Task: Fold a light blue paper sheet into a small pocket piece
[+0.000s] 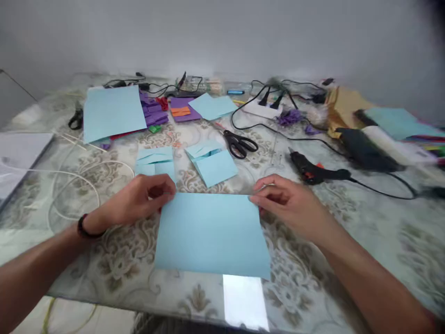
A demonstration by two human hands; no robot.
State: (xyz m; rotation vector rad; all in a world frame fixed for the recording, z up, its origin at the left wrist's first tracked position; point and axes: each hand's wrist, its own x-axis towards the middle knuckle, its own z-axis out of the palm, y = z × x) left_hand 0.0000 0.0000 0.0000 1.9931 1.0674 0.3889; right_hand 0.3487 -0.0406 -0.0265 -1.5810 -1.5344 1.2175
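Both far corners of the blue sheet (212,234) are being pinched by the left hand (149,197) and right hand (287,199), presumably for steadying it evenly, while it is extending over the tablecloth (120,266), nearer than the scissors (232,138)

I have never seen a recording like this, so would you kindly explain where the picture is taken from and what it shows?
There is no machine here: these are a person's own bare hands. The single picture comes from a camera worn on the head, looking forward and down. The left hand and right hand hold a light-blue sheet near the two corners of its far edge. It is over a table with a floral pattern. Just beyond are folded blue pieces and black-handled scissors. A black glue gun lies to the right, with a white power strip farther back.
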